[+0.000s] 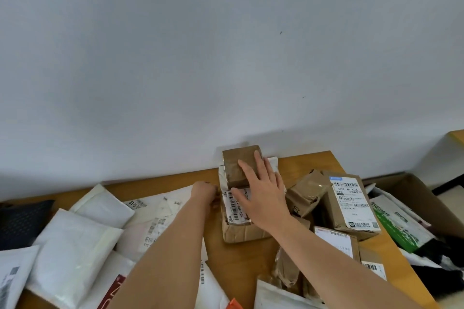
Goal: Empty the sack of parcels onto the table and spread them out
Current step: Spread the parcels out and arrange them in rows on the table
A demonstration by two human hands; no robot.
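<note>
While the right hand [261,195] lay with fingers spread flat over a small brown box [238,165] stacked on a labelled box [238,218] at centre frame, the left hand [204,193] touched that lower box's edge, its grip hidden. A push could likely topple the top box toward the wall. Roughly six brown boxes and six white mailers [75,253] lay on the table [238,263]; no sack was identifiable.

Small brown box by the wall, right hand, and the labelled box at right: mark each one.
small brown box [236,163]: head view, bare top face.
right hand [263,193]: head view, back of the hand.
labelled box [351,198]: head view, on its white label.
</note>
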